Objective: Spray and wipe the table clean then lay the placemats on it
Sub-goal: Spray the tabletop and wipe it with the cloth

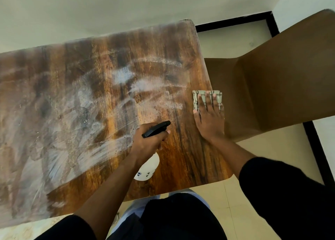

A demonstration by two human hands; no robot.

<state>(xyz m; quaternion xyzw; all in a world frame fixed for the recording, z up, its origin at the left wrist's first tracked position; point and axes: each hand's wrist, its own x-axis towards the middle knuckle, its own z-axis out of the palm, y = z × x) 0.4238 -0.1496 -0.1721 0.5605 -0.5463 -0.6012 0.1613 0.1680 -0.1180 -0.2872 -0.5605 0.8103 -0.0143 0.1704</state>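
Note:
A dark wooden table (76,87) fills the view, streaked with white, wet smears over its left and middle parts. My left hand (148,141) grips a white spray bottle (147,169) by its black trigger head (156,129), nozzle pointing right, above the table's near right part. My right hand (208,116) lies flat with straight fingers on a folded pale cloth with dark lines (198,96), pressing it onto the table's right edge. No placemats are in view.
A brown chair (272,87) stands against the table's right side, its seat just past the cloth. Pale tiled floor with a black border (315,149) lies beyond. The table's far edge meets a light wall.

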